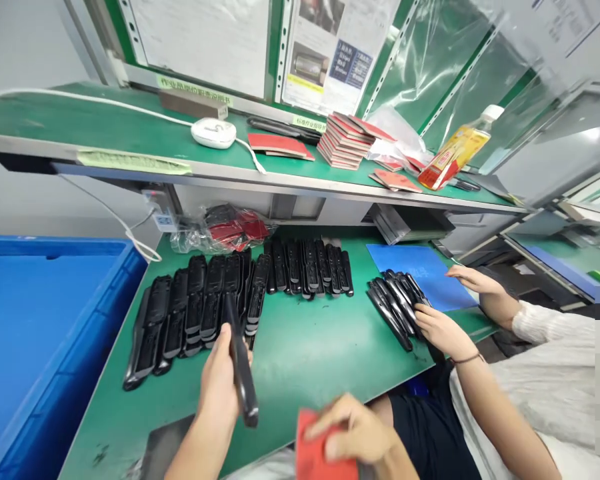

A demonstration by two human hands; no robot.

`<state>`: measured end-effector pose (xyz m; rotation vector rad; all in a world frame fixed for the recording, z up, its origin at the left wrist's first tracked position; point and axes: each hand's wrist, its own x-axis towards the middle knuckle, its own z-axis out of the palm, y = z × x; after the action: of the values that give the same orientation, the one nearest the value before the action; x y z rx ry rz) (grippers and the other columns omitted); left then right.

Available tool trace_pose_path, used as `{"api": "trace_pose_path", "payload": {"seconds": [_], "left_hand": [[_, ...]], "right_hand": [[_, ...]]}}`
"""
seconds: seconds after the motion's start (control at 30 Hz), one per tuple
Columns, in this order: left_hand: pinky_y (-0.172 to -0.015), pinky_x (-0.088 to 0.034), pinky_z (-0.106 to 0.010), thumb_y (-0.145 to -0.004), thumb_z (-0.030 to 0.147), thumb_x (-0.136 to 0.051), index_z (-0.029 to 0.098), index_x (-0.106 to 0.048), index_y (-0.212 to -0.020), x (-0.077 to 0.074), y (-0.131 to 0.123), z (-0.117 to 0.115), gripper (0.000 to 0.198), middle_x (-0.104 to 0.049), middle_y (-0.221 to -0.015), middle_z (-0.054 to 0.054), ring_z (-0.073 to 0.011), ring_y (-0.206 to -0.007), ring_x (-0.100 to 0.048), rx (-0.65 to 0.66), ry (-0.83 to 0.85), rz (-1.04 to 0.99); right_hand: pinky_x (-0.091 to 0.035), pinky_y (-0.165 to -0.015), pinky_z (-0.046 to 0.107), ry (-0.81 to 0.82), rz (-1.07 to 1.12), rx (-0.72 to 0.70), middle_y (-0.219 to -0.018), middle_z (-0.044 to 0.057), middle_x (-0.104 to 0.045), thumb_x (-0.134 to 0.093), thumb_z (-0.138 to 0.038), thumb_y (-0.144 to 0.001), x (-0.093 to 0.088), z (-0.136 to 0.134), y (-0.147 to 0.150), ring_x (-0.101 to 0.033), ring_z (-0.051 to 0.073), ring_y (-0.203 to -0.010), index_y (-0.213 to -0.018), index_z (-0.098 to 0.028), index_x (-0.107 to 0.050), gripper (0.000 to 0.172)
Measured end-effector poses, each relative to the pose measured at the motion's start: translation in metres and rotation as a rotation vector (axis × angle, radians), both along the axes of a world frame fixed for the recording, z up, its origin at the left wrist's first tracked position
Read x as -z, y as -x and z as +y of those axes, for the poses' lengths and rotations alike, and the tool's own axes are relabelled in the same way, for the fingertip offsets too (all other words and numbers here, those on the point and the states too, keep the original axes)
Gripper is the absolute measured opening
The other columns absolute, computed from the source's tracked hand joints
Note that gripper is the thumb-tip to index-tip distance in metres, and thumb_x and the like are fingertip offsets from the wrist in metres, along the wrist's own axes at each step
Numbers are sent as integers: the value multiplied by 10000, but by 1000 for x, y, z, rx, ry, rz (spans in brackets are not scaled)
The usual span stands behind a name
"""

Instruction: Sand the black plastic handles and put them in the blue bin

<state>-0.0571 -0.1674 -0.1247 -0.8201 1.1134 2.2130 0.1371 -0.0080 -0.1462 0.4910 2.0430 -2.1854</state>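
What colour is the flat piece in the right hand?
The flat piece in the right hand is red, best seen in the head view.

The pale green label (309,123) on the metal rail (240,101) reads 标准作业指导书, the longer label (194,91) to its left starts 作业 and ends 说明书, and the Chinese print on the posted sheet (337,57) and the plastic bottle (455,148) is too small to read

A head-worn camera looks down and forward, close above the left hand (223,380) and right hand (353,430).
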Motion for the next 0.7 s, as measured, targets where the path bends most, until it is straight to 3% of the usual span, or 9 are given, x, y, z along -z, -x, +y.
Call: {"api": "trace_pose_path", "payload": {"seconds": [0.1, 0.17, 0.27, 0.33, 0.4, 0.47, 0.57, 0.63, 0.7], "left_hand": [[-402, -390, -179, -713, 472, -797, 178, -603, -865, 14, -8, -13, 384, -559, -573, 53, -86, -444, -496, 83, 102, 48], [-424, -387, -187, -678, 498, -811, 215, -619, -977, 24, -20, -15, 454, -544, -571, 76, -85, -445, -480, 158, 165, 62], [-458, -390, -203, -685, 540, -781, 237, -579, -1097, 41, -41, -9, 550, -561, -593, 78, -97, -471, -494, 244, 253, 75], [-464, -387, -220, -687, 563, -762, 209, -544, -1105, 51, -54, -2, 589, -584, -605, 58, -119, -493, -515, 296, 286, 130], [-483, -402, -237, -691, 563, -754, 196, -505, -1097, 57, -66, 7, 601, -628, -654, 25, -138, -528, -546, 318, 292, 196], [-548, -457, -263, -726, 553, -730, 197, -462, -1134, 58, -74, 13, 604, -668, -742, -10, -166, -608, -601, 371, 261, 279], [-669, -518, -323, -872, 543, -567, 197, -437, -1261, 48, -68, 14, 537, -680, -842, -41, -199, -720, -646, 653, 263, 524], [-781, -527, -367, -946, 496, -452, 204, -417, -1377, 38, -47, 13, 522, -685, -988, -77, -218, -852, -659, 786, 483, 790], [-930, -484, -408, -980, 410, -408, 193, -344, -1477, 32, -15, 17, 547, -630, -1236, -130, -246, -1095, -606, 745, 915, 1098]], "right_hand": [[-547, -728, 334, -149, -85, 379, -1120, 118, -731, -491, -741, -830, 23, 40, -8, -701, 241, -881, -1295, -215, -641, 719], [-542, -778, 376, -252, -150, 547, -1179, 122, -698, -451, -723, -856, 31, 58, -12, -676, 280, -994, -1426, -227, -504, 757], [-460, -975, 469, -416, -251, 745, -1399, 127, -557, -560, -714, -787, 38, 56, -21, -490, 369, -1295, -1498, -244, -388, 869], [-367, -1076, 495, -482, -288, 813, -1466, 133, -494, -532, -738, -789, 44, 35, -25, -395, 386, -1371, -1466, -223, -445, 855], [-395, -1052, 477, -405, -266, 770, -1349, 159, -598, -497, -752, -805, 52, 2, -23, -523, 374, -1249, -1358, -190, -575, 793], [-507, -884, 433, -170, -162, 644, -1108, 150, -714, -556, -753, -771, 62, -34, -13, -666, 320, -948, -1265, -189, -646, 755], [-497, -540, 310, 164, -17, 534, -794, 68, -719, -743, -686, -644, 79, -72, 7, -609, 192, -556, -1276, -202, -618, 806], [-407, -424, 254, 219, -42, 562, -620, 0, -643, -786, -598, -645, 89, -77, 14, -501, 131, -413, -1269, -184, -608, 770], [-419, -429, 257, 151, -79, 658, -570, -24, -607, -770, -509, -691, 98, -69, 14, -506, 138, -405, -1243, -174, -618, 663]]}}
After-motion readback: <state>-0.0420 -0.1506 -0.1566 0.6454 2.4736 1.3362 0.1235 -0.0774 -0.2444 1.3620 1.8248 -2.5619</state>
